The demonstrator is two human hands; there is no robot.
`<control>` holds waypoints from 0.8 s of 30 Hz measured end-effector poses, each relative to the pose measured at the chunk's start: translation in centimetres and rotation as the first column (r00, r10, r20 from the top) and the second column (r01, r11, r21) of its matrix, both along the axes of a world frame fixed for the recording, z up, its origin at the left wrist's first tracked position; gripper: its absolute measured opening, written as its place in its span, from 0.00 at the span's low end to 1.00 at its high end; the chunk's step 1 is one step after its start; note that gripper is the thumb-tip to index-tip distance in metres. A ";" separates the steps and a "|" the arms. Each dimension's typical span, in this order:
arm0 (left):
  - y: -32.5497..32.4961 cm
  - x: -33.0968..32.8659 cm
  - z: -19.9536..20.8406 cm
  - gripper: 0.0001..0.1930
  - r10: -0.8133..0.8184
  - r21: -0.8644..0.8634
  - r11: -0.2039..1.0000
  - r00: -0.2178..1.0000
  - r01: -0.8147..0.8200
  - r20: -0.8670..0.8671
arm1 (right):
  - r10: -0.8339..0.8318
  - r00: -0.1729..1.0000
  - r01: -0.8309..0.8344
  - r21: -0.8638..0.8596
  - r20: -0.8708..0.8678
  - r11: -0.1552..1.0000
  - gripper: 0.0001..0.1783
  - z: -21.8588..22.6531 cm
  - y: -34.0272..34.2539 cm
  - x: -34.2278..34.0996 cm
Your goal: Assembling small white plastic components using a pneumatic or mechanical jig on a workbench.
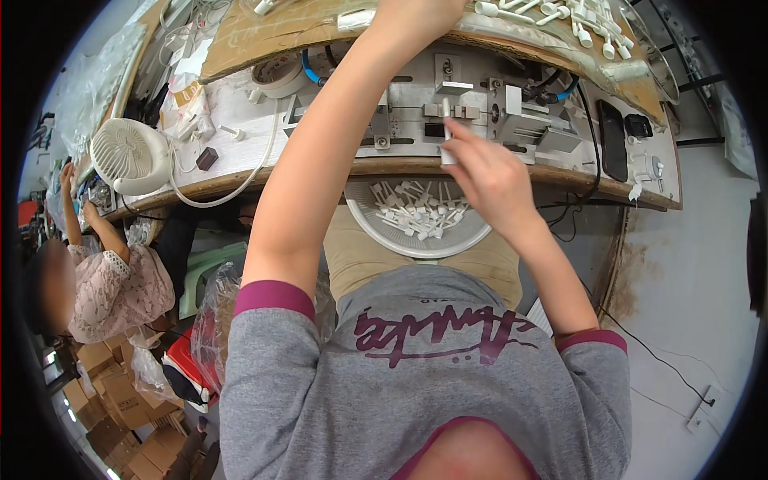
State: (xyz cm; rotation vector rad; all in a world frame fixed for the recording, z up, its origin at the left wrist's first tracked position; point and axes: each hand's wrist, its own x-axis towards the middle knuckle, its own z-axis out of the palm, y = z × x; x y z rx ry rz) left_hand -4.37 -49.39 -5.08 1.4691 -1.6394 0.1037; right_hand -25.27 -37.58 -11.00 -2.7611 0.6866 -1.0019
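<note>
The small white plastic piece (446, 110) stands upright in your right hand (490, 172), pinched between the fingertips, right in front of the metal fixture (472, 112) on the workbench (384, 168). Your right hand is closed on that piece, its tip close to the fixture's middle block; whether it touches the metal is hard to tell. Your left hand (416, 12) reaches far forward over the cardboard sheet (264, 32) at the back of the bench, and the picture's top edge cuts it off, so you cannot tell whether it is open or gripping. Below the bench edge, on your lap, a round white basket (376, 232) holds a heap of the same white pieces. More white parts (576, 20) lie scattered on the cardboard to the upper right. A white fan (128, 156) stands at the left of the bench, a dark phone (613, 140) lies at the right. Farther left another person (112, 280) in a pink top works at their own place.
</note>
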 end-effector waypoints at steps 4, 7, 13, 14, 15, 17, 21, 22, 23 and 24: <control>-0.6 -1.0 1.5 0.19 -0.012 0.177 0.984 0.985 -0.018 0.171 | -0.114 0.957 0.106 -0.042 -0.267 0.993 0.16 -1.0 0.4 0.8; 1.0 -0.4 2.5 0.20 -0.080 0.275 0.959 0.997 0.074 0.010 | -0.088 0.978 0.078 -0.056 -0.191 0.995 0.17 -0.3 -1.0 1.6; 4.3 0.0 2.9 0.18 -0.074 0.098 0.992 0.997 0.076 -0.016 | -0.119 0.947 0.133 0.026 -0.299 0.991 0.17 0.0 -0.9 1.9; 4.9 -0.1 2.8 0.17 -0.068 0.035 0.997 0.998 0.068 0.005 | -0.109 0.946 0.122 0.024 -0.305 0.992 0.17 0.0 -0.9 1.9; 5.8 -0.2 2.8 0.16 -0.100 0.025 0.995 0.994 0.101 -0.036 | -0.099 0.945 0.112 0.022 -0.311 0.994 0.17 0.1 -0.9 2.0; 7.8 -0.3 2.7 0.13 -0.177 -0.001 0.984 0.977 0.178 -0.115 | -0.072 0.957 0.080 0.016 -0.283 0.997 0.16 0.3 -1.1 1.9; 13.4 -0.7 0.8 0.13 -0.240 -0.038 0.970 0.971 0.240 0.000 | 0.000 0.998 0.017 0.257 -0.065 0.966 0.13 2.9 -3.1 1.4; 14.8 -0.7 0.0 0.13 -0.230 -0.012 0.973 0.971 0.231 0.066 | -0.001 1.000 -0.004 0.379 0.013 0.925 0.12 4.2 -4.0 1.2; 15.9 -0.8 -0.8 0.12 -0.225 0.013 0.974 0.966 0.225 0.130 | -0.065 0.987 0.003 0.392 0.145 0.920 0.09 5.3 -5.5 1.0; 16.9 -1.2 -1.7 0.12 -0.228 0.059 0.973 0.964 0.222 0.137 | -0.125 0.964 0.058 0.273 0.236 0.960 0.10 6.2 -7.3 0.8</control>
